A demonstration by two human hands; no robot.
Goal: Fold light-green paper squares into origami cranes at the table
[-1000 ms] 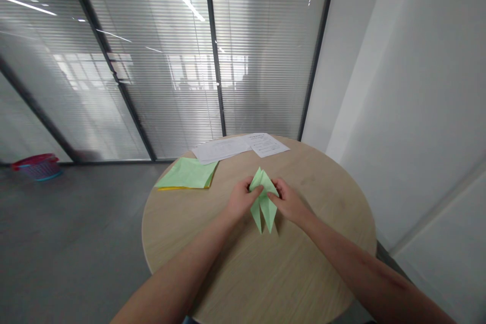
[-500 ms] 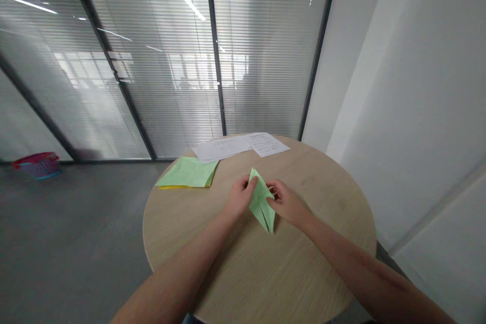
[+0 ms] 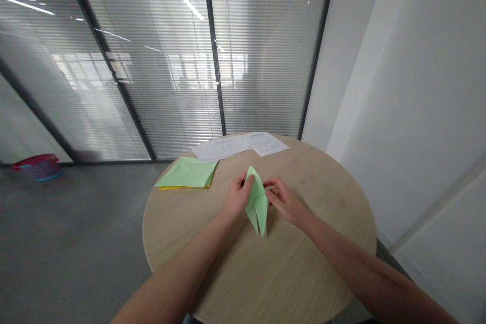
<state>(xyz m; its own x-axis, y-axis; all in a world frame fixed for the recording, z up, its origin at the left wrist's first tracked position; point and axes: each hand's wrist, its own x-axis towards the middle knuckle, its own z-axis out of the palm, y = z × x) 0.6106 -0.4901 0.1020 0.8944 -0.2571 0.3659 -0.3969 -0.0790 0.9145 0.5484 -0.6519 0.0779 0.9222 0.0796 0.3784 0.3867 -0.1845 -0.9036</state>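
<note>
Shifted leftward: creased, forked green paper pinched in left hand, right hand at its edge, grip unclear.

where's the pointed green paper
In the head view, the pointed green paper is just right of centre, in the left hand, with the right hand at its edge.

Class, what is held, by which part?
Folded green paper, by its upper left edge in the left hand; the right hand is at its right edge.
</note>
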